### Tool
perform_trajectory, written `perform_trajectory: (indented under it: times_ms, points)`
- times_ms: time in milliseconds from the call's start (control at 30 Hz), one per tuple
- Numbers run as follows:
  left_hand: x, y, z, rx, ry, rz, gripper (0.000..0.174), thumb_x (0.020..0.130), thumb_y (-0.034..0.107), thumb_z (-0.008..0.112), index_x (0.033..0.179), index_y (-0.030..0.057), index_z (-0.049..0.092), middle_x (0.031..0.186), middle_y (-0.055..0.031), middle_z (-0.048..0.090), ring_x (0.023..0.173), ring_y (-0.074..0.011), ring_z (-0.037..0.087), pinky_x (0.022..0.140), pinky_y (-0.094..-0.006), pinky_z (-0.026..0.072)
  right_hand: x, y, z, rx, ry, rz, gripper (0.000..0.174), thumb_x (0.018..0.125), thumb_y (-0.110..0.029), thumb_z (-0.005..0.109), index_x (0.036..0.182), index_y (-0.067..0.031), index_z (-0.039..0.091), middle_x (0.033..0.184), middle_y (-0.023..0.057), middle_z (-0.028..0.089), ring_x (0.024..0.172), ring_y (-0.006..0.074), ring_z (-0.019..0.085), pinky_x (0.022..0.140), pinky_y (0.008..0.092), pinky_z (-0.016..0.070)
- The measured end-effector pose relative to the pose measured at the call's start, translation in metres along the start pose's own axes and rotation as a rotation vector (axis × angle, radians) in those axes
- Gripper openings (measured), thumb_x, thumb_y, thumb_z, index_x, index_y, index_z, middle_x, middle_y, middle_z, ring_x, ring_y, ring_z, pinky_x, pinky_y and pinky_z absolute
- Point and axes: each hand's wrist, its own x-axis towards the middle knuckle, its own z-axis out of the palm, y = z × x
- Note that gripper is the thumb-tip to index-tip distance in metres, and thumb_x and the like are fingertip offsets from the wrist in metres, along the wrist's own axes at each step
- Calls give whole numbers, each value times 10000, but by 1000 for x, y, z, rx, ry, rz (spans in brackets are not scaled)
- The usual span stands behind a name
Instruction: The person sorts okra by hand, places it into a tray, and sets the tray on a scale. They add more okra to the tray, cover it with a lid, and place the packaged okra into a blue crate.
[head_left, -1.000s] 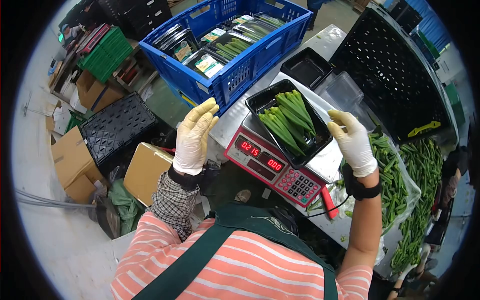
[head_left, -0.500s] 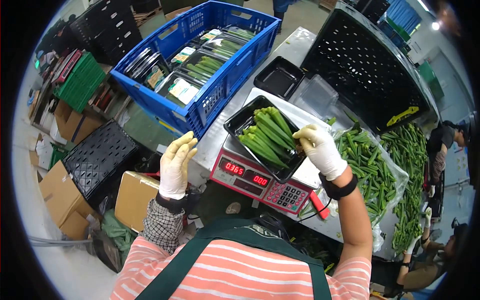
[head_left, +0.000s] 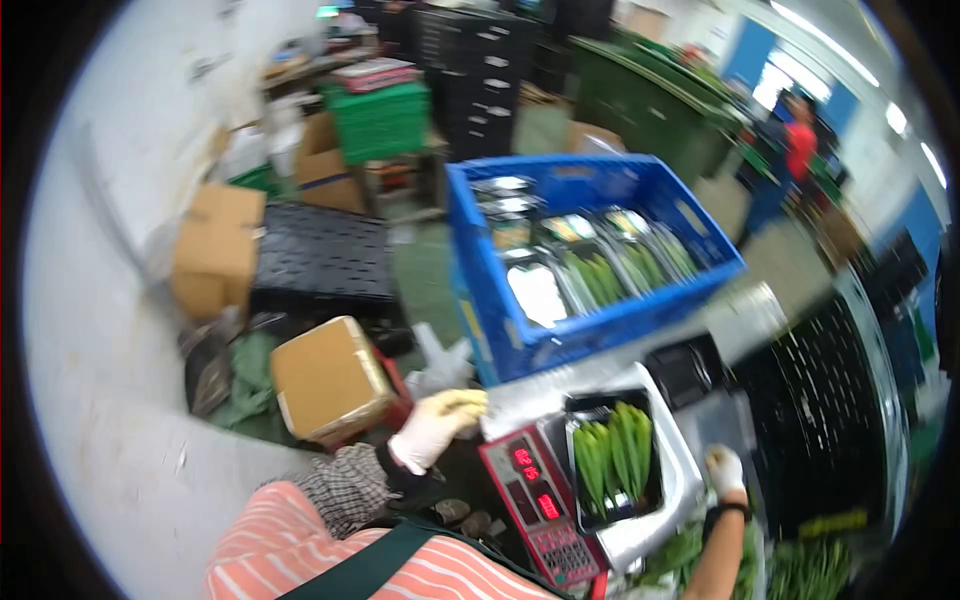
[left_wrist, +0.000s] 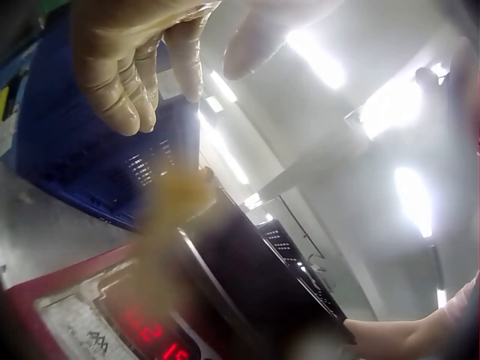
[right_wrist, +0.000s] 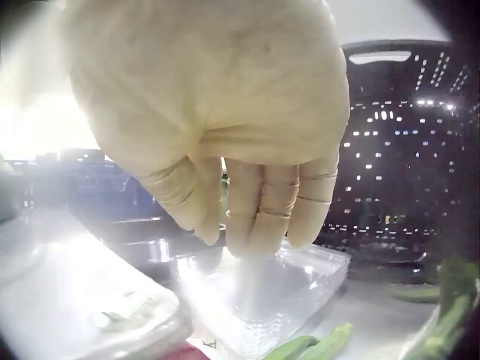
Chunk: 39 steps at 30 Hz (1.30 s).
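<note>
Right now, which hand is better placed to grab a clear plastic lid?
Probably the right hand: it hangs close to the clear plastic lids, while the left hand is across the scale from them.

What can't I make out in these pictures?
Keypad labels, head view: too small, blurred.
Okra in the black tray, left wrist view: hidden by its wall.
Extent of loose okra pile, head view: cut off by the bottom edge.
Whether the right hand touches the clear plastic stack, right wrist view: hidden behind the hand.
</note>
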Motion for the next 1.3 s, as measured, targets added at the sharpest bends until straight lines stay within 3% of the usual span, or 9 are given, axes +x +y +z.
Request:
perform_trajectory:
  times_ms: [33, 133, 200, 233, 300, 567, 633, 1300]
  points:
    - [-5, 0, -1, 21, 5, 6, 304, 844, 78, 488, 1124, -29, 541, 1019, -88, 609, 961, -140, 567, 821, -255, 445, 5, 0, 3, 120, -69, 68, 227, 696, -181, 624, 868, -37, 654, 791, 180, 632, 752, 324, 619, 695, 378, 489]
    - [-20, 2, -4, 27, 46, -5, 302, 875, 120, 501, 1135, -31, 532, 1061, -93, 591, 992, -153, 562, 841, -276, 445, 19, 20, 17, 87, -127, -8, 210, 702, -140, 627, 867, -16, 662, 706, 149, 641, 633, 260, 622, 611, 337, 492]
    - [-26, -1, -1, -7, 84, -7, 270, 861, 88, 519, 1104, -22, 555, 1012, -60, 604, 925, -109, 558, 806, -240, 443, 16, 12, 9, 403, -290, 351, 170, 736, -88, 607, 856, 19, 663, 652, 95, 630, 552, 169, 583, 528, 276, 466]
    - [-28, -1, 2, -45, 106, -15, 242, 846, 57, 536, 1074, -13, 578, 963, -27, 617, 858, -65, 554, 770, -203, 441, 17, 13, 8, 404, -290, 346, 170, 736, -88, 607, 856, 19, 663, 652, 95, 630, 552, 169, 583, 528, 276, 466]
    - [-33, -2, 8, -42, 113, -4, 243, 848, 63, 538, 1077, -9, 578, 960, -29, 618, 852, -68, 558, 761, -205, 445, 17, 19, 9, 575, -310, 375, 141, 769, -53, 578, 835, 42, 658, 640, 60, 608, 534, 106, 541, 486, 230, 435]
    - [-46, 3, 26, -8, 94, -49, 245, 859, 91, 540, 1082, -3, 574, 956, -40, 622, 860, -86, 577, 748, -224, 463, 16, 21, 3, 675, -346, 384, 129, 762, -57, 595, 814, 48, 650, 648, 56, 600, 537, 119, 531, 517, 240, 437]
    - [-47, 1, 26, 50, 68, -61, 299, 877, 148, 511, 1134, -1, 548, 1013, -79, 608, 928, -123, 563, 826, -259, 446, 15, 17, 0, 738, -360, 421, 129, 757, -58, 606, 806, 54, 647, 651, 54, 600, 541, 116, 526, 523, 241, 430]
    - [-64, -8, 42, 62, 45, -39, 302, 891, 163, 501, 1131, -14, 547, 1023, -90, 611, 949, -129, 572, 826, -260, 454, 18, 35, 11, 799, -389, 410, 119, 768, -91, 641, 789, 26, 654, 626, 38, 592, 507, 111, 514, 488, 244, 430]
